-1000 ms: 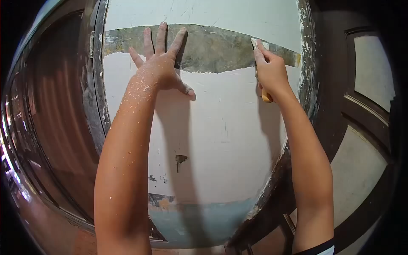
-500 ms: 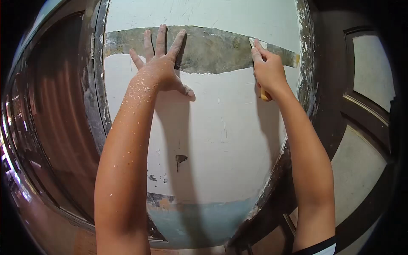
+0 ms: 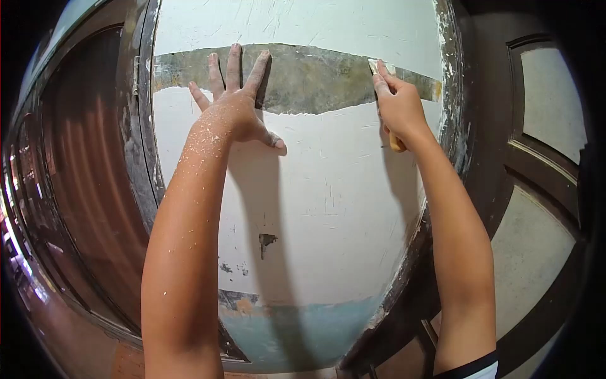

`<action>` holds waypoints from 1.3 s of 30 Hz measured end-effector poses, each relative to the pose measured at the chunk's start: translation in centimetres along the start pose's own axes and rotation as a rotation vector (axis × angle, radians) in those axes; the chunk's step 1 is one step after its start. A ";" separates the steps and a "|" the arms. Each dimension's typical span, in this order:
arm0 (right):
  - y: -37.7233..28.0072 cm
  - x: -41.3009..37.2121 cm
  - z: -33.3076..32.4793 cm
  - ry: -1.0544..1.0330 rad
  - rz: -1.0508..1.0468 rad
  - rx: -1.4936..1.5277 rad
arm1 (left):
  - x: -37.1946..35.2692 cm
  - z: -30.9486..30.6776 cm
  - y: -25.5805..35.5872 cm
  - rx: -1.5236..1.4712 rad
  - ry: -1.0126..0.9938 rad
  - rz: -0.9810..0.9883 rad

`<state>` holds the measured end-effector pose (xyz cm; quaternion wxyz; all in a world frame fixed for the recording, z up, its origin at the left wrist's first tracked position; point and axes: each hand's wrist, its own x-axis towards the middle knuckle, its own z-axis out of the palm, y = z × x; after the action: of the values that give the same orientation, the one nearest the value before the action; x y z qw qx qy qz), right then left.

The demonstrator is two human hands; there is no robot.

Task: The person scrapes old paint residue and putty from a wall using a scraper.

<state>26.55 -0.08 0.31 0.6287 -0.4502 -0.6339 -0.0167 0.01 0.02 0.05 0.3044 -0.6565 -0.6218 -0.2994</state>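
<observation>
Yellow-handled scraper, seemingly blade-up

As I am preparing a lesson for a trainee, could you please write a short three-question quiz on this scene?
1. True or false: the left hand is clenched in a fist.

2. Multiple choice: what colour is the tool handle where its end shows below the right hand?
A) blue
B) yellow
C) black

3. Fill in the gap: the small dark patch lies ____ the grey-brown band that crosses the wall surface.

Key:
1. False; the left hand has its fingers spread.
2. B
3. below
</observation>
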 end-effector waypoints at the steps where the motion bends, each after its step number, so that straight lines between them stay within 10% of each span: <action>1: 0.1 -0.1 -0.1 -0.002 0.004 -0.002 | -0.1 0.0 0.1 -0.001 -0.005 0.001; 39: 1.8 0.5 -2.2 -0.032 0.014 0.093 | -0.4 -0.2 0.2 0.000 -0.013 -0.003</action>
<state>29.42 -0.03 0.21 0.6386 -0.4252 -0.6409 0.0244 0.15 -0.39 -0.15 0.2999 -0.6576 -0.6249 -0.2953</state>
